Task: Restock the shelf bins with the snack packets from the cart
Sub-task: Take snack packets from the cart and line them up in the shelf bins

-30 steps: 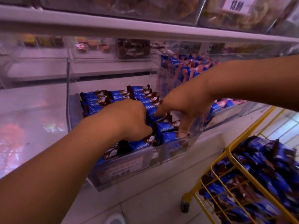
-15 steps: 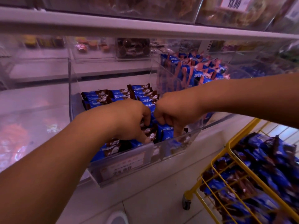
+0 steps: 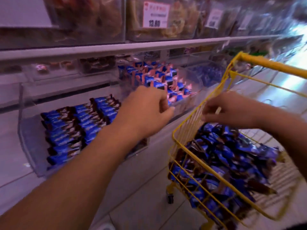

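Observation:
A clear shelf bin (image 3: 21,130) holds neat rows of blue-and-brown snack packets (image 3: 74,128). My left hand (image 3: 146,110) hovers over the bin's right end, fingers loosely curled and holding nothing. My right hand (image 3: 232,110) is out over the yellow wire cart (image 3: 182,128), fingers bent downward and empty as far as the blur shows. A loose heap of the same blue-and-brown packets (image 3: 232,156) fills the cart below that hand.
A neighbouring clear bin of blue-and-pink packets (image 3: 157,80) sits behind my left hand. The upper shelf carries bins of brown snacks and a 13.80 price tag (image 3: 156,14). The cart's handle bar (image 3: 272,64) crosses the upper right. Pale floor tiles lie below.
Both hands have lifted out of the bin. My right hand has swung right to above the cart, and my view has turned right so the cart now fills the lower right.

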Demonstrator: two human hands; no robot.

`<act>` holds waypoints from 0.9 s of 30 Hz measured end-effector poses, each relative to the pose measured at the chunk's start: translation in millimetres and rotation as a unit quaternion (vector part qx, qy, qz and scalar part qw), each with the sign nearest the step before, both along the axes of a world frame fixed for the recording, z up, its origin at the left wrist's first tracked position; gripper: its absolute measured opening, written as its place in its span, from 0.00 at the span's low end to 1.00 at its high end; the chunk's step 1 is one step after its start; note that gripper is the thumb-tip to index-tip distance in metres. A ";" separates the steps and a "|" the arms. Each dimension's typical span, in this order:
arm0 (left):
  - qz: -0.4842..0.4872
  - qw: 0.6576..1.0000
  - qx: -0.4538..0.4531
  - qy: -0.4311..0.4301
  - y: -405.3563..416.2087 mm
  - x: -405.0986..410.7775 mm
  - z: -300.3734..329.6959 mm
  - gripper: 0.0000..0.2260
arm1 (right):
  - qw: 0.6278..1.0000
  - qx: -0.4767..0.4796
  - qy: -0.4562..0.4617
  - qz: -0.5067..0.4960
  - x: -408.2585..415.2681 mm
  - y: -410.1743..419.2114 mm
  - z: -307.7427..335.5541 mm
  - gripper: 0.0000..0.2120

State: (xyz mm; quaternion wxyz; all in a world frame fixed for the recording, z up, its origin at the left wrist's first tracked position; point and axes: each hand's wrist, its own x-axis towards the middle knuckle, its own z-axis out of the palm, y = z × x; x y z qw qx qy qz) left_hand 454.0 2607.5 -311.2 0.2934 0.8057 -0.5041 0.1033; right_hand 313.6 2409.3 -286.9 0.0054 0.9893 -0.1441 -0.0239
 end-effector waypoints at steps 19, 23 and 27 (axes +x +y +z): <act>-0.195 0.692 0.689 -0.092 -160.4 -122.9 -91.4 0.36 | 0.862 0.222 0.448 -0.082 -78.2 -60.9 -80.5 0.32; -0.210 0.694 0.686 -0.056 -158.7 -120.8 -95.2 0.30 | 0.851 0.206 0.480 -0.062 -77.0 -61.3 -88.2 0.25; -0.202 0.704 0.677 -0.072 -158.4 -122.0 -94.2 0.33 | 0.846 0.147 0.511 -0.036 -69.4 -51.0 -96.2 0.28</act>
